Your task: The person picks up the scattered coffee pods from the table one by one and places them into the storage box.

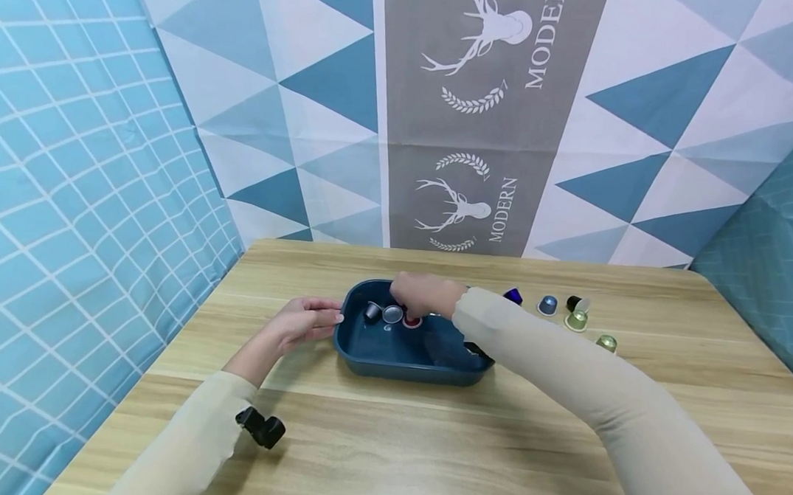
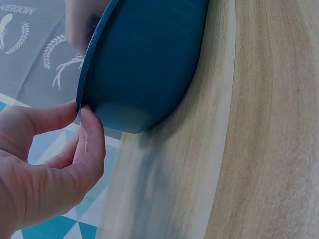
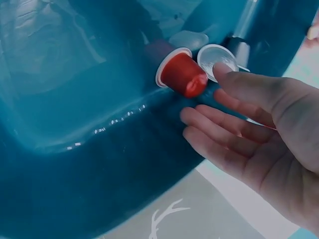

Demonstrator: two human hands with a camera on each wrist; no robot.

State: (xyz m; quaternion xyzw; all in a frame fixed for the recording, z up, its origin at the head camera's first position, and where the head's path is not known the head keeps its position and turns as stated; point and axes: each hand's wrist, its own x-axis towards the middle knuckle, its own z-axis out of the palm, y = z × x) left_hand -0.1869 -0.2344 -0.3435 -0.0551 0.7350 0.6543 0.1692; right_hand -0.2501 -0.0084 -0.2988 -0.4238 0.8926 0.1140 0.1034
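A dark blue plastic tub (image 1: 398,369) sits on the wooden table. At its left end my left hand (image 1: 303,322) pinches the rim between thumb and fingers, plainest in the left wrist view. My right hand (image 3: 264,132) reaches in over the far side of the tub, its fingers loosely bent and apart from the thumb, with nothing between them. Just beyond its fingertips a red coffee capsule (image 3: 183,74) lies tipped on its side. Beside that are a silver-faced capsule (image 3: 217,59) and a dark grey capsule (image 1: 372,312). The right sleeve hides part of the tub's right side.
Right of the tub, several capsules stand or lie on the table: a dark blue one (image 1: 513,295), a lighter blue one (image 1: 548,306), a black one (image 1: 573,303) and green ones (image 1: 607,343). A patterned cloth (image 1: 455,132) hangs behind the table.
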